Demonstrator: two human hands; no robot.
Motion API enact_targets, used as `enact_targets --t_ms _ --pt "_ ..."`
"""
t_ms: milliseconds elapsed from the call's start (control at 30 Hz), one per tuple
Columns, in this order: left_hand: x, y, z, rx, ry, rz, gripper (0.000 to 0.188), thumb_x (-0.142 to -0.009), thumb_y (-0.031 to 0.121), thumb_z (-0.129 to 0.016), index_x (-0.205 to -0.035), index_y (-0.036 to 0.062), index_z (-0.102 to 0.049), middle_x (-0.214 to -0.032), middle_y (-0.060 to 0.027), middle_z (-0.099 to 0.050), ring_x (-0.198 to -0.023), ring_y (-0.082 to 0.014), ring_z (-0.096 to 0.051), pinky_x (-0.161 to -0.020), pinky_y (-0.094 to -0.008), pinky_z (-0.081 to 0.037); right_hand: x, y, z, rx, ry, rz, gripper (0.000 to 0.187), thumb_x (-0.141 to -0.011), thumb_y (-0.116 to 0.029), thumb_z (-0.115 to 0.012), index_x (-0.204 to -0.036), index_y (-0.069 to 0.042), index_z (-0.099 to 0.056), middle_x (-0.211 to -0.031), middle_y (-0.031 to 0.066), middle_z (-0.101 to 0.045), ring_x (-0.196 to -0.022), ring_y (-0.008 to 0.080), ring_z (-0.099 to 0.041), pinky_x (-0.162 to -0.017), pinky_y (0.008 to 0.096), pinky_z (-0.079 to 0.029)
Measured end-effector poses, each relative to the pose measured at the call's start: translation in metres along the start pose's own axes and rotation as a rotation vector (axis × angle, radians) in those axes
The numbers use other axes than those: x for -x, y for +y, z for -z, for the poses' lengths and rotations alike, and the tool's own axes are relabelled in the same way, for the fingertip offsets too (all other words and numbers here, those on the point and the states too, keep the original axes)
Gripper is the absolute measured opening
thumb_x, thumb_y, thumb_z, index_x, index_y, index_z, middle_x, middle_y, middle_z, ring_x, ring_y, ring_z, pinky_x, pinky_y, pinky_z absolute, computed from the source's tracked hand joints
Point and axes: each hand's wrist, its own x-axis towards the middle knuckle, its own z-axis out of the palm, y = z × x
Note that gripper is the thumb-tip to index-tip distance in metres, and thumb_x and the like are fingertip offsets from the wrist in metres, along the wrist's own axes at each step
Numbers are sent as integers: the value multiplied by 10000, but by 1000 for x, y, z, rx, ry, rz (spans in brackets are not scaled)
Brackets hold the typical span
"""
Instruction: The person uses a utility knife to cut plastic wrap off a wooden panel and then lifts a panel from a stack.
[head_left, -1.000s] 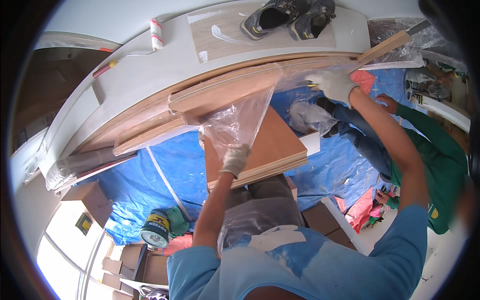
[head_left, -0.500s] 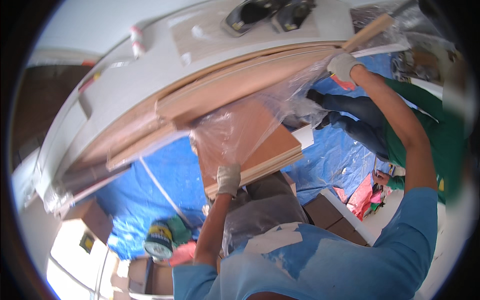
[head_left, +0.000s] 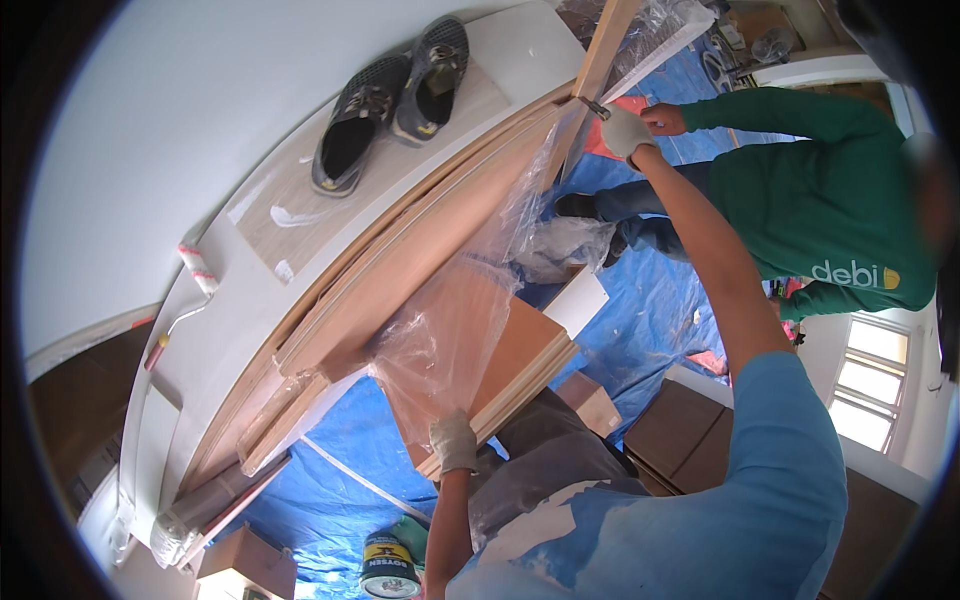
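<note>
My left hand [head_left: 453, 443], in a pale knit glove, is closed at the near corner of a stack of brown boards [head_left: 533, 350]. Clear plastic film [head_left: 440, 320] drapes over that stack up to the glove. My right hand [head_left: 625, 132], also gloved, reaches far forward and is closed around a small dark metal tool [head_left: 594, 106]. The tool's end points at a wooden strip [head_left: 606, 45] beside the long boards. A co-worker's bare hand [head_left: 664, 119] is right beside my right glove; whether it touches the tool is hidden.
Long curved-looking brown panels [head_left: 430, 235] lie along a white surface [head_left: 240, 290], which bears grey shoes [head_left: 362, 120] and a paint roller [head_left: 197, 268]. A co-worker in green [head_left: 800, 190] stands at right. Blue tarp [head_left: 340, 490] covers the floor, with a paint can [head_left: 388, 565] and carton [head_left: 245, 562].
My view has turned, so the scene sits lower and further left. The co-worker's hand has come up beside my right glove. A tool now shows in my right hand, which was at the film.
</note>
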Motion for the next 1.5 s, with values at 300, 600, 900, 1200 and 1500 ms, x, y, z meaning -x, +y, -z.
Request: enact_targets --t_ms 300,600,900,1200,1500 --pt "1 6 1 -75 -39 103 99 -884 173 -616 -886 145 -710 -767 -116 -745 -766 -306 -755 -727 -465 -541 -16 -53 6 -1271 -10 -575 139 -955 -93 -538 -833 -33 -564 -651 129 -591 -429 192 -503 -381 360 -343" --pt "6 2 0 -25 46 101 80 -865 157 -618 -850 137 -694 -744 -127 -728 -732 -329 -738 -699 -479 -526 -37 -47 -2 -1246 -31 -594 170 -971 -126 -580 -876 5 -632 -710 148 -632 -466 164 -547 -391 308 -375" --pt "-6 6 -8 -20 -66 111 86 -870 177 -636 -858 148 -715 -810 -131 -754 -802 -321 -759 -722 -496 -563 18 -54 19 -1739 -714 -863 151 -947 -137 -565 -904 -62 -689 -685 77 -651 -476 87 -543 -355 279 -374" --pt "-81 37 15 147 108 -60 182 -924 227 -605 -986 106 -725 -899 -134 -742 -805 -304 -732 -661 -502 -556 255 -192 13 -1197 -622 -109 321 -1056 -236 -526 -1261 -24 -652 -611 -51 -469 -451 17 -380 -423 212 -269" --pt "-78 1 -17 297 243 118 409 -966 232 -564 -1350 105 -626 -1179 -146 -718 -1061 -344 -704 -860 -456 -581 348 -232 -47 -1192 -763 -227 344 -1072 -210 -543 -1329 17 -565 -749 22 -587 -518 72 -533 -456 225 -464"
